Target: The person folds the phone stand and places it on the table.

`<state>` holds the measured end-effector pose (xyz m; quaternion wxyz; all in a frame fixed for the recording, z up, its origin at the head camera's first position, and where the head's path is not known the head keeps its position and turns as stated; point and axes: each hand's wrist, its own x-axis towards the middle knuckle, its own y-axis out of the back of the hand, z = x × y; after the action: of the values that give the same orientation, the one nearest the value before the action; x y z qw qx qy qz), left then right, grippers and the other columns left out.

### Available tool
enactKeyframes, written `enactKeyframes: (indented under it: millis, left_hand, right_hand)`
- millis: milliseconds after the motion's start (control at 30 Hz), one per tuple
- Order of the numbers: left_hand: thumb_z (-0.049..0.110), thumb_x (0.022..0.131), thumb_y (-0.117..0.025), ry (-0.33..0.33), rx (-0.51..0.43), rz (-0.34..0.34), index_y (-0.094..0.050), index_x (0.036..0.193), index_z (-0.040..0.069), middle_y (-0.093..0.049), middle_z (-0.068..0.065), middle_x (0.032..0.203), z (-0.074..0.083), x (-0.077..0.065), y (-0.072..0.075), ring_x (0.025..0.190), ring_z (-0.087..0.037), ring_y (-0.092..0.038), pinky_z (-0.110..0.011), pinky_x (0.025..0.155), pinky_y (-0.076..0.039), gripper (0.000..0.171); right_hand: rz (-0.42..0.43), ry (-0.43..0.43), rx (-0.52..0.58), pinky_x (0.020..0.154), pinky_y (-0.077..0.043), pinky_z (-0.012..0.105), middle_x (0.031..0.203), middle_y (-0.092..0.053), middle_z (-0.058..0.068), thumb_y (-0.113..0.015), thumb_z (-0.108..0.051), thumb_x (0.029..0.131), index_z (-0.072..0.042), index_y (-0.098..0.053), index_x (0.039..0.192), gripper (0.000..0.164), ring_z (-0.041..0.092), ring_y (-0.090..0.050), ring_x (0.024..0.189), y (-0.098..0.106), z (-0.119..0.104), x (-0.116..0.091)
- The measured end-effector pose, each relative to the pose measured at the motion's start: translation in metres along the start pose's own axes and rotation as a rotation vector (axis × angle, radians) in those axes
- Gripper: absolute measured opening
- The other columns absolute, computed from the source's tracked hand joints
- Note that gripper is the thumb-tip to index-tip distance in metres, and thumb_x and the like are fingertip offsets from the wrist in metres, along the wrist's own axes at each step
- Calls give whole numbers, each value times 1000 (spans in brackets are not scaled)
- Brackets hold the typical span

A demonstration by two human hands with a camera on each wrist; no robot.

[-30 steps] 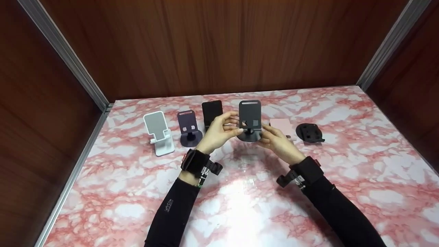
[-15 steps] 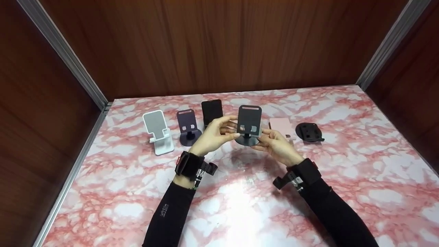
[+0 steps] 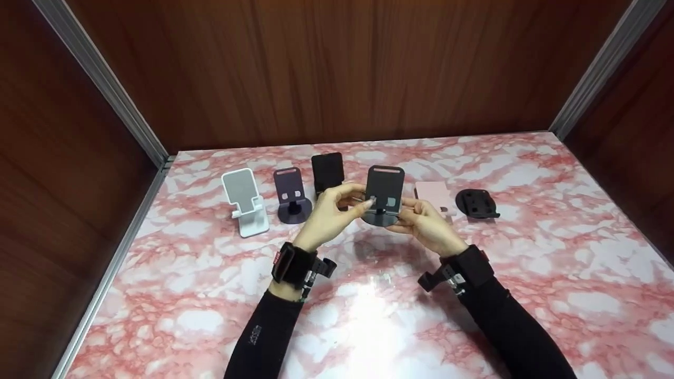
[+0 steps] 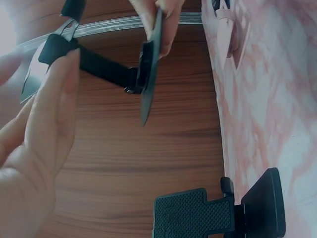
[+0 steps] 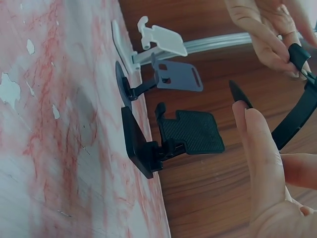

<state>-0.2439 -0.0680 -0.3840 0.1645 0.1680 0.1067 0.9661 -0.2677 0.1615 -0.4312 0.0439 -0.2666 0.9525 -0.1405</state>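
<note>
A dark grey phone stand (image 3: 385, 181), unfolded with its round base below, is held between both hands above the table. My left hand (image 3: 329, 217) pinches the stand's plate at its left side, the thumb on the front near the cut-outs. Low on the right, my right hand (image 3: 427, 225) grips the base. In the left wrist view the round base (image 4: 151, 79) appears edge-on, joined by an arm to the plate. From the right wrist, my right fingers (image 5: 262, 148) show against the base edge; the plate is partly cut off there.
Left of the held stand are a white phone stand (image 3: 254, 221), a purple one (image 3: 288, 184) and a black one (image 3: 327, 168), all unfolded. A pink stand (image 3: 432, 195) and a folded black stand (image 3: 475, 202) lie right. Wooden walls (image 3: 337, 73) enclose the marbled table (image 3: 200, 295).
The grey stand and both hands have come down slightly. My left thumb has shifted from the plate's lower left edge onto its front. The other stands have stayed put.
</note>
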Motion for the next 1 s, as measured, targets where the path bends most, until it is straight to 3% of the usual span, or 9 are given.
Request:
enactKeyframes:
  millis: [200,367,767,1000]
  left_hand:
    - [13,95,-66,11,-60,146,-69,104,-5,-71,-16,89,-3,-1,-11,72,-10,-68,-31,71,-63,20]
    - [12,94,-67,4,-67,196,-71,95,-5,-71,-12,81,-4,-3,-13,62,-5,-62,-30,65,-63,17]
    - [12,96,-64,17,-105,141,-65,90,-7,-67,-6,78,-3,-7,-11,64,-7,-61,-31,66,-63,19]
    - [13,97,-63,-11,-52,102,-64,87,-6,-59,0,72,-1,-6,-9,63,-7,-60,-30,64,-62,21]
  right_hand:
    - [-12,32,-26,91,-59,30,115,-73,2,-41,-2,104,12,-33,146,44,15,-71,102,0,2,0]
    - [-14,44,-39,91,-59,31,116,-73,5,-41,0,104,12,-34,146,44,17,-71,104,-3,2,0]
    - [-11,60,-98,89,-60,31,114,-73,4,-38,3,103,12,-32,146,45,17,-71,104,-2,2,-1]
    - [-18,41,-87,91,-59,34,119,-71,6,-36,6,102,11,-32,147,46,19,-70,108,-2,2,-2]
